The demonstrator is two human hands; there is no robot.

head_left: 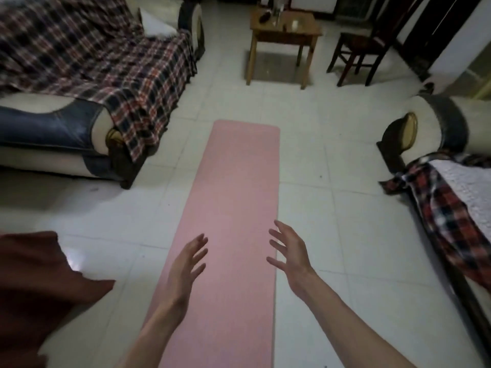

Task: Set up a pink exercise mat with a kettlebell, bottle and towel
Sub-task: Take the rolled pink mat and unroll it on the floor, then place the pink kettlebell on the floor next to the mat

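A long pink exercise mat point(236, 181) lies unrolled flat on the white tiled floor, running away from me down the middle of the room. My left hand point(186, 266) hovers above its near left part, fingers spread and holding nothing. My right hand point(289, 253) is held above the mat's right edge, also spread and holding nothing. A clear bottle point(278, 7) stands on the small wooden table point(287, 33) at the far end. No kettlebell or towel can be made out.
A sofa with a plaid blanket point(93, 75) stands at the left, another sofa point(451, 160) with plaid cloth at the right. A dark wooden chair point(361, 49) is beside the table. Reddish-brown cloth point(34, 288) fills the lower left corner.
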